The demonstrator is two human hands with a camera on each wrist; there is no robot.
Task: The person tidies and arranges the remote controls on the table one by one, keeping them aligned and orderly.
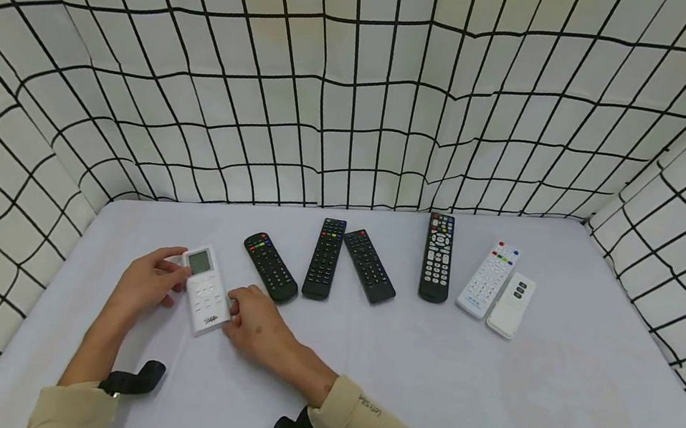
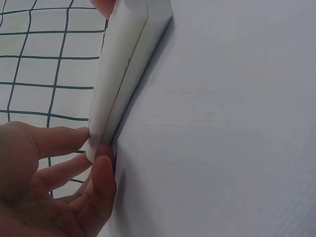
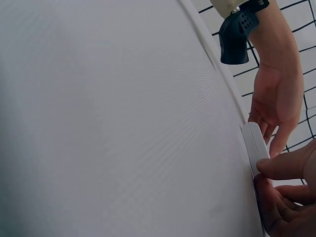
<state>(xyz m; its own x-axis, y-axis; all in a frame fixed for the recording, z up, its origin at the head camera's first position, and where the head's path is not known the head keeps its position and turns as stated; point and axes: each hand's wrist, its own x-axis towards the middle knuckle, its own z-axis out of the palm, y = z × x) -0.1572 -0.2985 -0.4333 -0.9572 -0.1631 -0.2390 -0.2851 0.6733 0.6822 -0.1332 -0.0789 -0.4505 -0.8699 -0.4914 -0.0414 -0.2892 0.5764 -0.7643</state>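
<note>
A white air-conditioner remote [image 1: 208, 295] with a small grey screen lies at the left of the white-covered table, buttons up. My left hand [image 1: 146, 283] pinches its upper left edge beside the screen. On the opposite side, my right hand [image 1: 262, 330] grips the lower right edge between thumb and curled fingers. From the left wrist, the side of the remote [image 2: 123, 64] shows low over the cloth, with the left thumb and fingers at its end. In the right wrist view both hands hold the remote [image 3: 253, 143]. A black remote [image 1: 271, 267] is nearest the right hand.
Two slim black remotes [image 1: 324, 258] [image 1: 370, 267] lie near the middle. Farther right are a larger black remote [image 1: 437, 259], a white remote with coloured buttons [image 1: 488, 280] and a small white remote [image 1: 511, 306]. Black netting [image 1: 357, 107] over white cloth walls the back and sides.
</note>
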